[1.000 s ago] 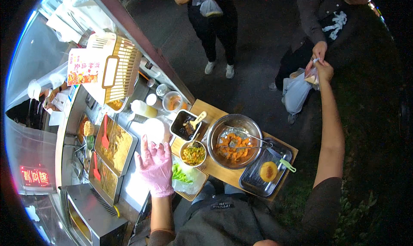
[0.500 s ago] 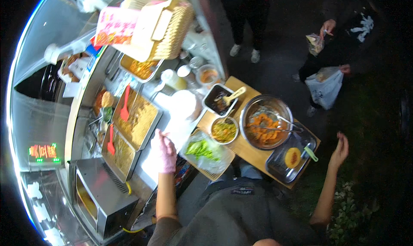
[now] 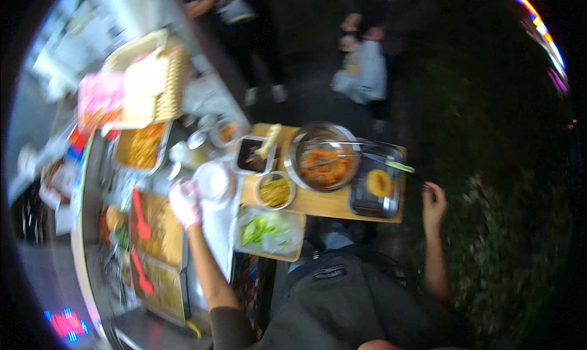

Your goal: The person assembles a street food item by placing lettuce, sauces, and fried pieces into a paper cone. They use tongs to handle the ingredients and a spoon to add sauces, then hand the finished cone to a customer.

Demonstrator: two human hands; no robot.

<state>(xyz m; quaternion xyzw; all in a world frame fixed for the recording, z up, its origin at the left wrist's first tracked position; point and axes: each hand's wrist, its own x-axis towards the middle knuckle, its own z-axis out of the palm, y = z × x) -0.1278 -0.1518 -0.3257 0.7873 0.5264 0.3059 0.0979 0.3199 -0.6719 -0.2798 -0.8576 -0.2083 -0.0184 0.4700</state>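
Here's your left hand [image 3: 185, 204], in its pink glove, left of centre, just beside the round pale container [image 3: 215, 182] on the counter; a second ago it sat well below that container, and now it has come up alongside. Blur hides your fingers there, so I can't tell whether they're closed, or touching it.

Over to the right of centre, and here's the bigger change: your right hand [image 3: 435, 207], which was stretched to the upper right at the other person's hand with a small bag, is now down beside the dark tray [image 3: 367, 204]. Its fingers are loosely bent and parted, with nothing visible in them. That exchange looks finished to me, leaving you a free hand. The yellow flatbread [image 3: 380, 183] still lies in the tray, untouched, with the steel bowl [image 3: 324, 130] to its left on the wooden board [image 3: 330, 207].

Farther out, upper middle: the white bag [image 3: 369, 74] hangs at the other person's hands.

Now for writing! Upper left, a pink-and-red card [image 3: 101, 99] fronts the cream basket [image 3: 173, 84]; lower left glows a pinkish lit sign [image 3: 67, 323]; lower middle, a patch [image 3: 330, 272] marks your dark top. All too smeared to read, and no brand stands out.
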